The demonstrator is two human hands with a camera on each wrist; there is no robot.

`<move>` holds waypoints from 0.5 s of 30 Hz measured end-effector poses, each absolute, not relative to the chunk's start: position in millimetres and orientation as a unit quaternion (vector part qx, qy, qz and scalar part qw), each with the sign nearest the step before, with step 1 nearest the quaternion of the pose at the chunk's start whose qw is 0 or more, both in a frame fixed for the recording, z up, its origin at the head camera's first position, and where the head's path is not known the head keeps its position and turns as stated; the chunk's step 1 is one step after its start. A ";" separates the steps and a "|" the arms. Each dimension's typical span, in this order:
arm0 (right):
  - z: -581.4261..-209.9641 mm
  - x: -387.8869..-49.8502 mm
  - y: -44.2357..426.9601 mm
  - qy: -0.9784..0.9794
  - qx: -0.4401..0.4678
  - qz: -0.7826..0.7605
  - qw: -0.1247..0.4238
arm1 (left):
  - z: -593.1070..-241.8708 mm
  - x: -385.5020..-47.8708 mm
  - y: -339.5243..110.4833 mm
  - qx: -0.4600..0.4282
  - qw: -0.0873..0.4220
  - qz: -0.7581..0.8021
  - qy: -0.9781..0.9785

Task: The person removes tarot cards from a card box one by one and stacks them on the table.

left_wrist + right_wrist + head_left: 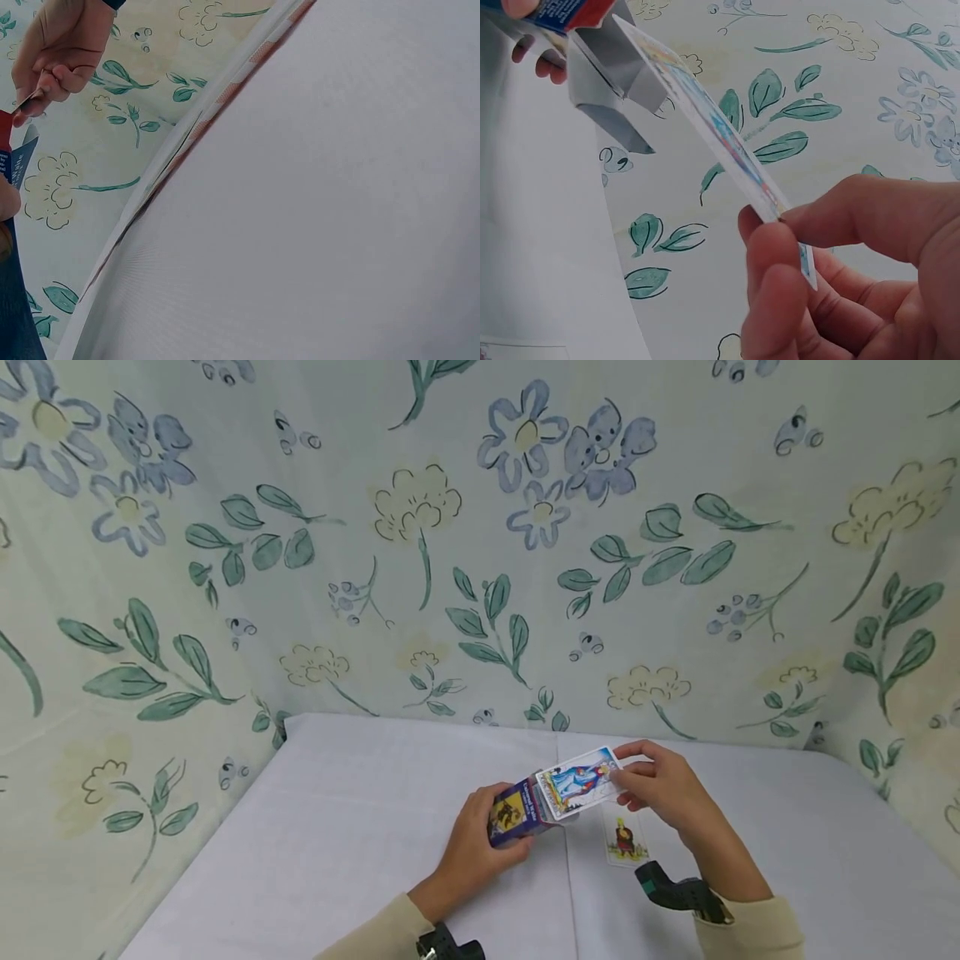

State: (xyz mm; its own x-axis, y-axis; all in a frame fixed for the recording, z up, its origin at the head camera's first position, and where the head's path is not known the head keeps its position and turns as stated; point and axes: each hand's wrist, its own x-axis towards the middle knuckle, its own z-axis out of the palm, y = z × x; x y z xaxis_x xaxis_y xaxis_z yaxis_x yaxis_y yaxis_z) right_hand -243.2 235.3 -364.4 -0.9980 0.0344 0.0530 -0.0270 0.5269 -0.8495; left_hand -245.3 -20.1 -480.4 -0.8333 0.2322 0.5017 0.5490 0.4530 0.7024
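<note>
Against a floral fabric backdrop (408, 627), over a white-covered bench (337, 827), the left hand (472, 842) wraps its fingers around a tarot box (512, 816); the right hand's (663, 789) fingers, nearly closed, pinch an illustrated card (573, 781) at the box's open end. A second card (622, 847) lies on the bench.

purple box (512, 817), flaps (613, 129) open, picture card (577, 783) slanted at its end

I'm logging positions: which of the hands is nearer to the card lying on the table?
Right. In the head view, the right hand, pinching another card, shows just above the lying card; the left hand, gripping the box, is farther off to its left.
</note>
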 end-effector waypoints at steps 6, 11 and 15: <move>-362.6 -242.3 241.4 -0.872 -0.003 0.489 0.033 | -479.4 -244.4 -20.9 -0.227 0.161 -0.462 -0.842; -362.6 -240.8 245.1 -0.873 -0.002 0.487 0.038 | -479.9 -243.3 -20.6 -0.226 0.156 -0.464 -0.842; -361.2 -240.9 246.9 -0.872 0.003 0.486 0.046 | -478.8 -243.1 -20.1 -0.227 0.158 -0.469 -0.839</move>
